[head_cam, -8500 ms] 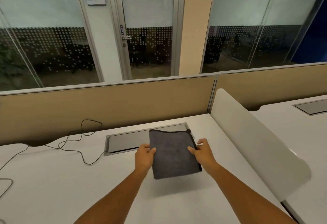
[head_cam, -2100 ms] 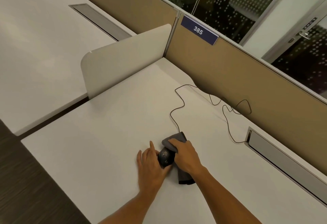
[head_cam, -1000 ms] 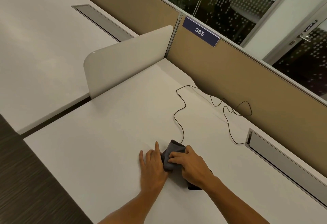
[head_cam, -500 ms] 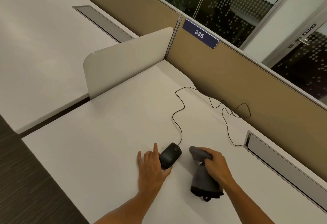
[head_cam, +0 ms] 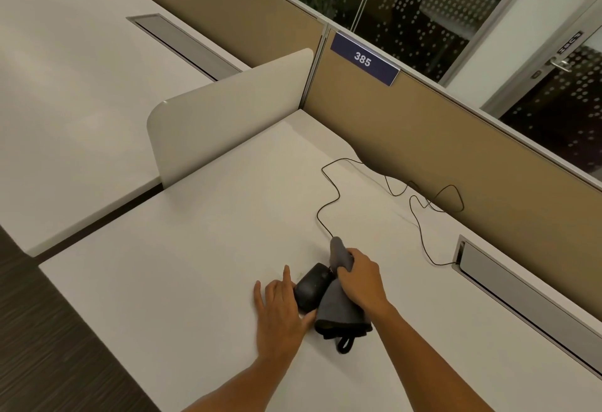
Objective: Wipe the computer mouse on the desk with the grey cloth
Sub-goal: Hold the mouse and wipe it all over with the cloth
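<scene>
Now grey cloth (head_cam: 340,305) back against mouse (head_cam: 312,285)

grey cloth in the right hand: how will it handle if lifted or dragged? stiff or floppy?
Likely floppy: the grey cloth bunches in the right hand and droops to the desk, with a loop dangling at its lower edge. Probably light, since one hand holds it. Dragged over the mouse, it should drape rather than push it, with the left hand beside it.

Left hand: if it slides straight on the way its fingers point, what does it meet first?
Little stands in its way: the left hand lies flat, thumb side against the mouse, fingers pointing up the bare desk. Ahead looks free; the mouse cable curves nearby, though depth is unclear.
</scene>
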Available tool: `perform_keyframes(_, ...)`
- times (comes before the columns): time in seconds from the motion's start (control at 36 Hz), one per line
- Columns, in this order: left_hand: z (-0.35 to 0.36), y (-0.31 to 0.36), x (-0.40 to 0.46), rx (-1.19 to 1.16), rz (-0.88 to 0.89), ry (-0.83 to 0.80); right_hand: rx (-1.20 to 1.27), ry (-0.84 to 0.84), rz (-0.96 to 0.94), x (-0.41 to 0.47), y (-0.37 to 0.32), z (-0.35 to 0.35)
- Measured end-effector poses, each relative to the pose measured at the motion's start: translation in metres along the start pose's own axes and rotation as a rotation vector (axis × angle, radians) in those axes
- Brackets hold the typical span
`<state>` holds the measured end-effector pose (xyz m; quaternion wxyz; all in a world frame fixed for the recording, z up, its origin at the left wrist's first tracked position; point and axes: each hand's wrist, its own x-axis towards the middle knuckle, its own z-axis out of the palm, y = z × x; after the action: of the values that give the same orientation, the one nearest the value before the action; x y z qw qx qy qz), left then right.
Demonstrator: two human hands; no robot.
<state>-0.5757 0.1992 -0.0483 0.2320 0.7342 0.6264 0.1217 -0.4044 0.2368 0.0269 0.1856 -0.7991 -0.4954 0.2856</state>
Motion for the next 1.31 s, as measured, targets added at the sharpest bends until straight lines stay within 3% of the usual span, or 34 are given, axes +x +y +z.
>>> perform_keyframes(0.61,0.006,-0.001,0.000,-0.064,0.048,0.192,0.012,-0.020,-0.065,-0.018,0.006,0.021)
perform_keyframes(1.0,0.012,-0.004,0.001,-0.092,0.044,0.128,0.148,-0.093,-0.078,-0.052,-0.003,0.022)
perform_keyframes(1.19,0.007,0.000,0.002,-0.095,0.001,0.054,0.153,-0.188,-0.091,-0.071,-0.006,0.022)
perform_keyframes(1.31,0.004,0.001,0.001,-0.117,-0.005,0.036,0.336,-0.318,-0.010,-0.077,-0.008,0.000)
